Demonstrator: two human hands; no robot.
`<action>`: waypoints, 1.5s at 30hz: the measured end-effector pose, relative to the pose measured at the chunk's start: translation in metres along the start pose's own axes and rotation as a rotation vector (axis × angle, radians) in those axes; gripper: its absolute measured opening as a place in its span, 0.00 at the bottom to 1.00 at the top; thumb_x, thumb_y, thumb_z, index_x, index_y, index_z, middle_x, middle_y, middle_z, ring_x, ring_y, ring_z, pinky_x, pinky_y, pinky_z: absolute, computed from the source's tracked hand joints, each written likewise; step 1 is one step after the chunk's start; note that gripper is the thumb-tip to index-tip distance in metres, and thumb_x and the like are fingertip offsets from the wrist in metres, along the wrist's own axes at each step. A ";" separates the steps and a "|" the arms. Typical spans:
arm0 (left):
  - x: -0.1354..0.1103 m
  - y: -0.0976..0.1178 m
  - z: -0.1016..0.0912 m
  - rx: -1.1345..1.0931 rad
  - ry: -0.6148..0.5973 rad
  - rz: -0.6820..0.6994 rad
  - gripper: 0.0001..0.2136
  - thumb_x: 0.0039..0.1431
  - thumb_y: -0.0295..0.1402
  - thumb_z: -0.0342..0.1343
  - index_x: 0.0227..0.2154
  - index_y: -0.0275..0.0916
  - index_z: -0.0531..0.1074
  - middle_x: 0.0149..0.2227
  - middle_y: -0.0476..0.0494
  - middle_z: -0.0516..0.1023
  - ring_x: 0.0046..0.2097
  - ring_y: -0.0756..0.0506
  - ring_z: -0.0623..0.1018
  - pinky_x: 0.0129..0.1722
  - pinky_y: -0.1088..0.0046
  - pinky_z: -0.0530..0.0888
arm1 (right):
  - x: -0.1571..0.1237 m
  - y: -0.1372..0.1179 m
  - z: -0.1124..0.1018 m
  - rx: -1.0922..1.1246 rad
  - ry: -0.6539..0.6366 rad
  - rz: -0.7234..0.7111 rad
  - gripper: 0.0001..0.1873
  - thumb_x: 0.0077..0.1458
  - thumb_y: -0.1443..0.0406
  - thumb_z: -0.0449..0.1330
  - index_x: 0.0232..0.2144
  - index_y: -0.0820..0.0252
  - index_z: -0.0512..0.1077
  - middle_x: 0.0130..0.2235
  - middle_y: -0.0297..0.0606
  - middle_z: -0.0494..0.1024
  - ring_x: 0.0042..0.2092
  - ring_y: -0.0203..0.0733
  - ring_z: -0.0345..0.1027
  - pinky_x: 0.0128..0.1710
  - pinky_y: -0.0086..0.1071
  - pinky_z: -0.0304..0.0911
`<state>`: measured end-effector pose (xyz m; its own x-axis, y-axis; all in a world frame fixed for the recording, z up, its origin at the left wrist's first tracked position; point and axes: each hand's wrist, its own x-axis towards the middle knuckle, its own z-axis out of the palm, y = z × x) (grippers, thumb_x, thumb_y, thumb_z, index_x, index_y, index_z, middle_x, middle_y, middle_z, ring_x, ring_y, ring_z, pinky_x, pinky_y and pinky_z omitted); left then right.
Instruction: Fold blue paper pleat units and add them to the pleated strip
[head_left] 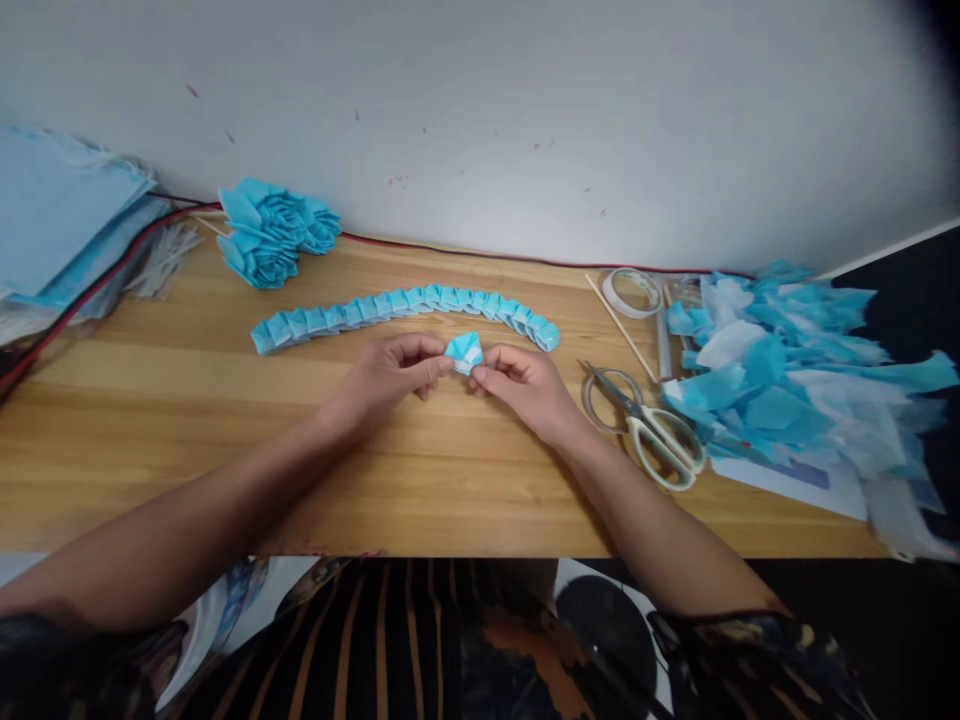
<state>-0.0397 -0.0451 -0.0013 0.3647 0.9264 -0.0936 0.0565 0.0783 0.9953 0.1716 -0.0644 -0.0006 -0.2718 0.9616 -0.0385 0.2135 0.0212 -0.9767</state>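
Between my two hands is a small folded light-blue petal piece (464, 352) with a white patch on its front. My left hand (390, 378) pinches its left edge with thumb and finger. On the lower right edge, my right hand (521, 385) grips it the same way. Just beyond the hands, a curved row of similar folded blue pieces (405, 303) lies overlapping on the wooden table (450, 480). Scissors (645, 420) with cream handles rest to the right of my right hand.
Blue fabric flowers (274, 230) lie at the back left, near flat blue sheets (67, 215) and thin white strips (165, 262). A tape roll (632, 293) and a thin stick (621, 327) are at the back right. Blue and white scraps (802, 370) pile up at far right.
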 end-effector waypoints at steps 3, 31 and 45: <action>-0.002 0.002 0.001 0.018 0.013 0.025 0.08 0.53 0.39 0.65 0.29 0.39 0.77 0.26 0.52 0.73 0.27 0.52 0.69 0.28 0.76 0.69 | 0.000 0.000 -0.001 -0.006 0.009 -0.022 0.11 0.58 0.57 0.64 0.29 0.58 0.76 0.30 0.33 0.79 0.32 0.35 0.69 0.36 0.32 0.63; -0.002 0.001 0.000 0.071 0.021 0.027 0.09 0.55 0.40 0.62 0.28 0.40 0.75 0.24 0.52 0.71 0.27 0.51 0.68 0.28 0.75 0.69 | -0.004 -0.006 -0.007 -0.055 -0.015 0.043 0.15 0.59 0.54 0.63 0.39 0.57 0.81 0.34 0.35 0.80 0.32 0.36 0.67 0.33 0.32 0.62; -0.005 0.006 0.006 0.206 -0.011 0.049 0.10 0.56 0.41 0.60 0.26 0.40 0.74 0.25 0.52 0.71 0.28 0.50 0.67 0.29 0.73 0.64 | -0.003 -0.007 0.007 -0.074 -0.018 0.047 0.17 0.55 0.55 0.62 0.22 0.55 0.62 0.24 0.28 0.64 0.27 0.32 0.54 0.28 0.32 0.49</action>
<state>-0.0361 -0.0517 0.0047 0.3816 0.9232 -0.0462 0.2268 -0.0451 0.9729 0.1642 -0.0692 0.0046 -0.2762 0.9570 -0.0883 0.2948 -0.0031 -0.9556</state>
